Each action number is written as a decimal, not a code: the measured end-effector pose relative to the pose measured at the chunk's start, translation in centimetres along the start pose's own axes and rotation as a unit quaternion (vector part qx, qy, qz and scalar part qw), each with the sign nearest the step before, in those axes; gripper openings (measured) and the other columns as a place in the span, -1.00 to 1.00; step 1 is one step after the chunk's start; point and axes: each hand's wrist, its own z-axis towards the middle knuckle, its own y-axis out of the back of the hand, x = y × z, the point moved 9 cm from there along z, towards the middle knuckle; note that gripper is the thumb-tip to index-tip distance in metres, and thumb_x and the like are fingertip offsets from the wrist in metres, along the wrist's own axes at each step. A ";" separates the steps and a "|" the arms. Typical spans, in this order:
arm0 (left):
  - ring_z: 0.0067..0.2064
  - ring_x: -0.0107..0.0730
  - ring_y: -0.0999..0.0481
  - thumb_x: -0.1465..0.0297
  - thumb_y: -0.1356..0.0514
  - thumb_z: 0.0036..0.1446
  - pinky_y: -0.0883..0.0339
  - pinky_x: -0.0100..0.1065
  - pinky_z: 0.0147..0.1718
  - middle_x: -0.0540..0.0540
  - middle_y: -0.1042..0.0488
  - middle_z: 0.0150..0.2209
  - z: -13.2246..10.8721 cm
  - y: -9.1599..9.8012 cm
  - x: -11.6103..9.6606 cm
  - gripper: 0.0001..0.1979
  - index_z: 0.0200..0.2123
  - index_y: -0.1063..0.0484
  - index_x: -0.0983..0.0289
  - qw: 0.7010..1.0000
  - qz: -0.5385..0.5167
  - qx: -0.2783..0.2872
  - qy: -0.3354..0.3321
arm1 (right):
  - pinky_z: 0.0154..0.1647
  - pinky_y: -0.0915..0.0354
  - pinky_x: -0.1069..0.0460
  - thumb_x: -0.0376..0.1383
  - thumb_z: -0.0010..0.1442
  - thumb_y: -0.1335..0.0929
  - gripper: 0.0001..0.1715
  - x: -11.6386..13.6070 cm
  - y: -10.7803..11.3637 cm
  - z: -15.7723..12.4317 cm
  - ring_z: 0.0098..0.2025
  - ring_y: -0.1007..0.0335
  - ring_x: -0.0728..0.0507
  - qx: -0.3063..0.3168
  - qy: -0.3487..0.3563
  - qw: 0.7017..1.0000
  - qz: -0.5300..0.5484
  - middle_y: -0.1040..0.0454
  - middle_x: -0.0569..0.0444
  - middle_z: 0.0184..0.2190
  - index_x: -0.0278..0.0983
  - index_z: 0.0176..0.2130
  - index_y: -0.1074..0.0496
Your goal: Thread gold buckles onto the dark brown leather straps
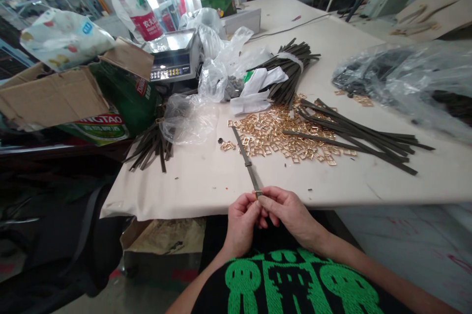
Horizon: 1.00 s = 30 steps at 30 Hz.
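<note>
My left hand and my right hand meet at the near edge of the white table, fingers pinched together. Between them they hold the near end of a dark strap with a small gold buckle on its tip. The strap runs away from me across the table toward a heap of gold buckles. To the right of the heap lies a loose bunch of dark straps. A tied bundle of the same straps lies farther back.
A digital scale stands at the back left beside clear plastic bags and an open cardboard box. More straps hang over the left edge. A plastic-wrapped dark pile fills the right side.
</note>
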 end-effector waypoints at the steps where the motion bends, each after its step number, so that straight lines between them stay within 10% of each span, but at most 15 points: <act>1: -0.60 -0.60 -0.33 0.24 -0.28 0.13 -0.15 -0.53 -0.58 -0.05 -0.42 -0.56 0.0 -0.1 -0.1 -0.75 -0.40 -0.41 0.32 1.000 0.002 0.001 -0.001 | -0.63 -0.07 0.13 -0.02 0.20 -0.37 -0.63 0.0 -0.1 0.0 -0.64 -0.25 0.04 -0.005 0.000 1.000 0.007 -0.35 0.24 -0.67 -0.30 -0.30 -0.42; 30: -0.70 -0.60 -0.30 0.11 -0.32 0.01 -0.04 -0.56 -0.72 -0.01 -0.41 -0.63 -0.1 -1.1 1.3 -0.61 -0.40 -0.40 0.35 0.994 -0.043 0.033 0.092 | -0.63 -0.32 0.05 0.07 0.16 -0.35 -0.57 -0.6 0.1 0.3 -0.70 -0.34 -0.07 -0.023 0.012 1.000 -0.012 -0.33 0.25 -0.75 -0.21 -0.43 -0.33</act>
